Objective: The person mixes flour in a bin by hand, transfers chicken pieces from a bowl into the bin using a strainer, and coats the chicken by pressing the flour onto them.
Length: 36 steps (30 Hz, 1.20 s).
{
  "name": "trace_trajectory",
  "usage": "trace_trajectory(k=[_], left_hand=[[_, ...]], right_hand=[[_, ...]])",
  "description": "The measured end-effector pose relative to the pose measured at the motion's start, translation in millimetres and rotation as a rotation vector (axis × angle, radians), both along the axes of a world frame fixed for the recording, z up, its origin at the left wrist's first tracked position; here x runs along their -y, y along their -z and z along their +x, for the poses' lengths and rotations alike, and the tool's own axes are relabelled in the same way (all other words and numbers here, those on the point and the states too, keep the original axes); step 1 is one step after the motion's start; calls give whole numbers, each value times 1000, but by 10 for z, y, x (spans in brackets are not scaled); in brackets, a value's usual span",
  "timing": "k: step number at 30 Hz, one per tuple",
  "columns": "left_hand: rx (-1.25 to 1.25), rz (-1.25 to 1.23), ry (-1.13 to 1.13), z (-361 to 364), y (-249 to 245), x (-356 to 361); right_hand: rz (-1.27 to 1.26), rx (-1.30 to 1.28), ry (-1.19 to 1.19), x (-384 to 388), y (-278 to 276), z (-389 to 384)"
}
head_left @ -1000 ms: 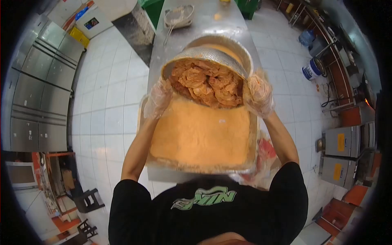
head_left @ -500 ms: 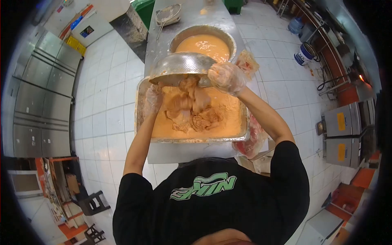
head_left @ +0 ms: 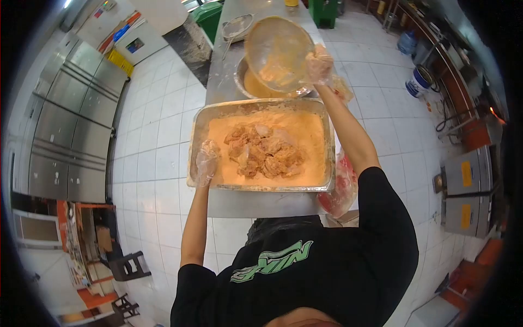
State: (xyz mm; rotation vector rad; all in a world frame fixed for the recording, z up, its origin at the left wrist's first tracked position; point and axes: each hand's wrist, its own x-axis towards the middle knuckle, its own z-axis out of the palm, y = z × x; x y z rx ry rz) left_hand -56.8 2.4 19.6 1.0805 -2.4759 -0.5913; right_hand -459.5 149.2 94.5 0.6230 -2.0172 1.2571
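Note:
My right hand [head_left: 319, 65], in a clear plastic glove, grips the rim of a metal colander [head_left: 272, 46]. The colander is tilted over a round metal basin [head_left: 239, 76] of orange liquid and hides much of it. Below, a deep rectangular metal tray [head_left: 261, 105] holds orange powder [head_left: 310, 128]. Coated raw meat pieces, apparently chicken [head_left: 264, 150], lie heaped in its middle. My left hand [head_left: 207, 162], also gloved, hangs over the tray's left side beside the heap, fingers loosely extended and holding nothing.
A wire-handled strainer [head_left: 238, 26] rests at the table's far left. Plastic bags with reddish contents [head_left: 342, 188] lie right of the tray. Steel fridges [head_left: 71, 125] stand left, a paint-type bucket [head_left: 418, 82] and metal units [head_left: 463, 191] right.
The meat has dropped from the colander into the tray. My right hand has swung the colander up and away over the basin; my left hand has let go and lowered toward the powder.

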Motion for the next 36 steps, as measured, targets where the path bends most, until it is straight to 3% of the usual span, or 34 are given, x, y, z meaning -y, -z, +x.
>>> trace_trajectory(k=[4, 6, 8, 11, 13, 15, 16, 17, 18, 20, 23, 24, 26, 27, 30, 32, 34, 36], left_hand=[[-87, 82, -31, 270, 94, -106], [-159, 201, -62, 366, 95, -126], [-256, 364, -80, 384, -145, -284], [-341, 356, 95, 487, -290, -387], [-265, 77, 199, 562, -214, -427], [-284, -197, 316, 649, -116, -511], [-342, -331, 379, 688, -51, -582], [-398, -463, 438, 741, 5, -663], [-305, -22, 417, 840, -156, -810], [-88, 866, 340, 1173, -642, -1145], [-54, 248, 546, 1652, -252, -1192], [-39, 329, 490, 1851, -259, -1264], [-71, 262, 447, 2232, -106, -1388], [-89, 220, 425, 2400, -35, -1416], [-10, 434, 410, 2931, 335, -1386], [-189, -319, 484, 3497, 1211, -1347], [-549, 1104, -26, 3994, 1401, -1489], [-345, 864, -135, 4254, 1105, -1558]], right_hand=[[-114, 253, 87, 233, 649, -238], [-61, 522, -3, 233, 864, -190], [-34, 689, -36, 191, 803, 45], [-111, 792, -71, -63, 374, 1020], [-266, 851, -183, -105, 132, 1744], [-246, 695, -420, -110, 189, 2375], [-422, 626, -575, 81, 532, 2569], [-432, 550, -607, 177, 664, 2793], [-442, 474, -640, 270, 792, 3020], [-134, 325, -456, 129, 547, 3656], [47, 357, -489, -23, 352, 4255], [102, 275, -498, -35, 378, 4407], [209, 110, -523, -23, 438, 4693], [217, 129, -571, 7, 459, 4826], [247, 250, -730, 77, 475, 5151], [288, 436, -846, 66, 424, 5252], [331, 400, -846, 42, 442, 5160], [341, 301, -816, -18, 394, 4943]])
